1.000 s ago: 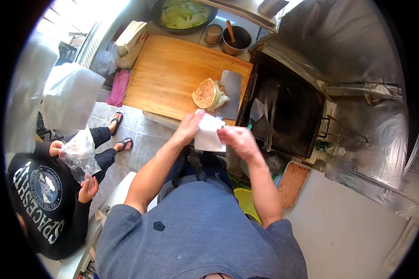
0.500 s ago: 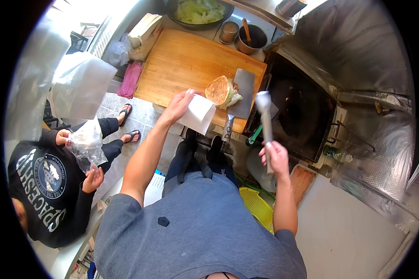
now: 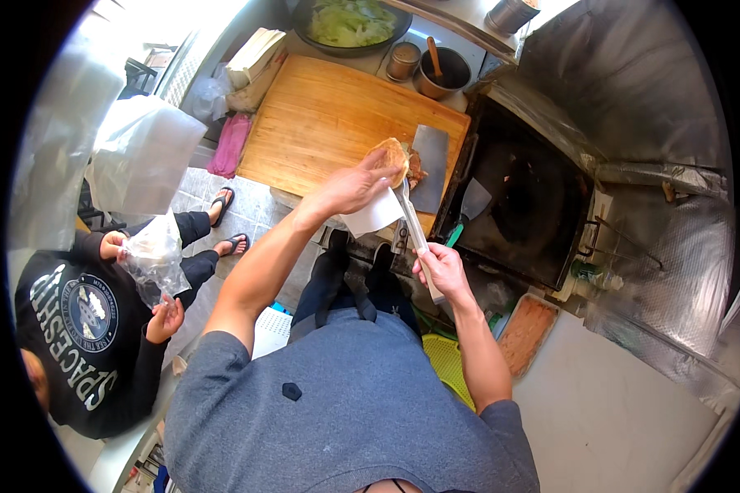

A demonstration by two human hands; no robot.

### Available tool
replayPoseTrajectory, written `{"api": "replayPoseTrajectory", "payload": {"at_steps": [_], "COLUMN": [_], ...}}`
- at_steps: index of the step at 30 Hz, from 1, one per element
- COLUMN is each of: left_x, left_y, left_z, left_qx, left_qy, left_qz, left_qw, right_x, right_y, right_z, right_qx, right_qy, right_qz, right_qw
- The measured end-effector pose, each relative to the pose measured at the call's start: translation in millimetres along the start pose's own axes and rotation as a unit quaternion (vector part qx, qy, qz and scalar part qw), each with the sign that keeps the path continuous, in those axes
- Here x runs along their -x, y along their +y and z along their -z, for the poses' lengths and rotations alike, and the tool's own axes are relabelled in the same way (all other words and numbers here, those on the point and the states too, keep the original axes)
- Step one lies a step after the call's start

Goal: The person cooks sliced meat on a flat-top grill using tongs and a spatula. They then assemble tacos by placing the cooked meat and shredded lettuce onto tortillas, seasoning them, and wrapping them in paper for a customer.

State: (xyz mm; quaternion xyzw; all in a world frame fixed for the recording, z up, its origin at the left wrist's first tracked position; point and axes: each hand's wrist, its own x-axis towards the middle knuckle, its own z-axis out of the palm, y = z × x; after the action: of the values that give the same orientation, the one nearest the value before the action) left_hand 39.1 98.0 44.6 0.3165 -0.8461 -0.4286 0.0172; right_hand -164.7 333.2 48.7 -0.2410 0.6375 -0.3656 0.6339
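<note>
A round filled flatbread [image 3: 393, 158] sits at the near right of the wooden cutting board [image 3: 321, 115], its top tilted up and browned filling [image 3: 418, 170] showing beside it. My left hand [image 3: 355, 189] has its fingers closed over the bread's edge, with a white paper bag [image 3: 375, 215] hanging below them. In my right hand [image 3: 442, 271], I grip a long metal utensil [image 3: 415, 226], its far end against the bread's near side; that tip's shape is hidden. Right of the bread lies a broad cleaver [image 3: 432, 156], handle toward me.
A dark griddle [image 3: 534, 214] adjoins the board on the right, a green-handled scraper [image 3: 455, 235] at its edge. Behind the board stand a lettuce bowl [image 3: 304, 31], a spice tin [image 3: 403, 62] and a pot [image 3: 455, 82]. At left another person [image 3: 90, 329] handles a clear plastic bag [image 3: 152, 255].
My left hand has moved right with the paper bag onto the bread, whose top is now tipped up. My right hand has brought the utensil left and against the bread.
</note>
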Motion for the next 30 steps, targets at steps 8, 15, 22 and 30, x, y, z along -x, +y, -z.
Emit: {"api": "replayPoseTrajectory", "payload": {"at_steps": [8,15,22,30], "left_x": [-6,-6,-1,-2], "left_y": [4,5,-5,7], "left_z": [-29,-30,-22,-23], "left_qx": [-0.170,-0.132,-0.025,-0.089], "left_qy": [0.098,0.102,0.101,0.101], "left_qz": [-0.052,-0.052,-0.055,-0.048], "left_qw": [0.979,0.985,0.993,0.990], "right_x": [35,30,0,-7], "right_y": [-22,-18,-40,-48], "right_z": [4,67,56,34], "right_qx": [0.073,-0.014,0.015,0.046], "right_qy": [-0.004,0.030,-0.016,-0.030], "right_qz": [-0.040,-0.048,-0.029,-0.056], "right_qw": [0.997,0.998,0.999,0.997]}}
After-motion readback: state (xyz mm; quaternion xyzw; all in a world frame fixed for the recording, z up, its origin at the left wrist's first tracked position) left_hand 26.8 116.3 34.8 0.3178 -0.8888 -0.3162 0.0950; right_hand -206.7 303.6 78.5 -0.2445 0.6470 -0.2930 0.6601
